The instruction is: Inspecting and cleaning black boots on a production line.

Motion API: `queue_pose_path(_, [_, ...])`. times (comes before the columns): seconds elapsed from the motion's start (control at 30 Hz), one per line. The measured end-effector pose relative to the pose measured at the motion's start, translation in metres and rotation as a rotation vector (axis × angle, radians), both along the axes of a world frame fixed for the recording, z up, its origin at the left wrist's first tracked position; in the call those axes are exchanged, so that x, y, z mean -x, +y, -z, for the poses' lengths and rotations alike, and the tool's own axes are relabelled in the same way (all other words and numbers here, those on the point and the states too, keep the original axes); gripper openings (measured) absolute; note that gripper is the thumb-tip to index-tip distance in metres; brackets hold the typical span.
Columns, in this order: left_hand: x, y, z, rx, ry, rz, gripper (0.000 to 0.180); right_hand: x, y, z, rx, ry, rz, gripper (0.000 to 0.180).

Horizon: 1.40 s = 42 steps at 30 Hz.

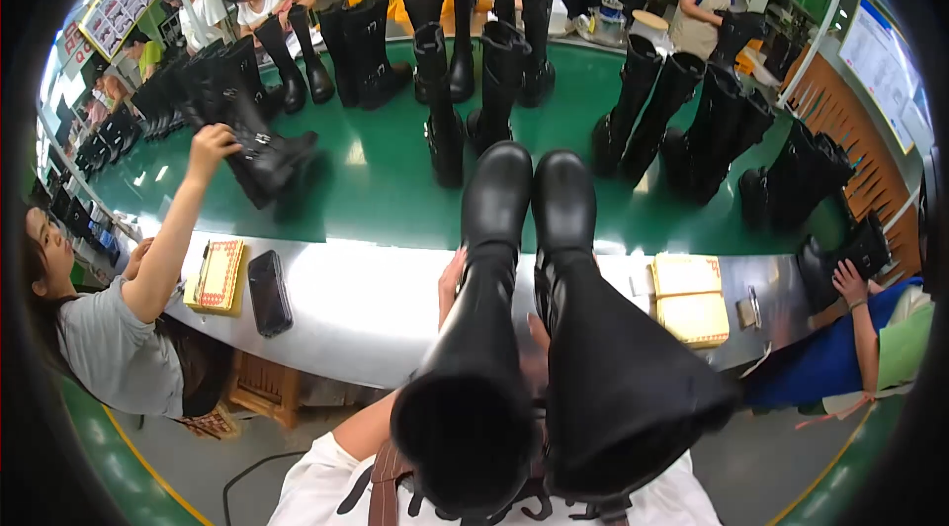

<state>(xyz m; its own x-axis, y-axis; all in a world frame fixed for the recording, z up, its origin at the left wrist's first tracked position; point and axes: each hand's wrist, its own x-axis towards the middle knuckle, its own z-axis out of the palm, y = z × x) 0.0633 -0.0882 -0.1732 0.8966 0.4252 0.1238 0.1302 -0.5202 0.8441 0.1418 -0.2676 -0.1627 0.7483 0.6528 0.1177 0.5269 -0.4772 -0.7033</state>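
The person holds a pair of tall black boots (539,328) upright in front of the chest, the toes resting on the edge of the green conveyor belt (386,190) and the metal ledge (346,299). The left hand (452,281) grasps the left boot's shaft with its fingers wrapped around it, and the right hand (537,353) sits between the two shafts, mostly hidden, so I cannot tell how its fingers are. On the ledge lie a black phone (269,291) and a yellow pad (689,297), and a co-worker's hand (213,142) touches another black boot (269,160) on the belt
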Motion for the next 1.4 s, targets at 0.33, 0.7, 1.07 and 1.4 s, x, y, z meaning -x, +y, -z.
queue_pose_path(0.33, [-0.004,-0.001,0.001,-0.17,0.04,-0.032,0.071,-0.008,0.009,0.022,0.099,0.008,0.032,0.071])
queue_pose_path(0.7, [0.005,0.024,-0.01,-0.053,-0.016,0.277,0.051,-0.084,-0.061,-0.159,-0.522,-0.02,0.16,0.033])
queue_pose_path(1.07, [0.011,0.031,-0.008,-0.082,0.051,0.361,0.027,-0.119,-0.02,-0.175,-0.231,0.094,-0.135,0.043])
queue_pose_path(1.4, [0.001,0.025,-0.032,0.085,-0.005,0.333,0.036,-0.12,-0.024,-0.163,-0.379,0.26,-0.176,0.041])
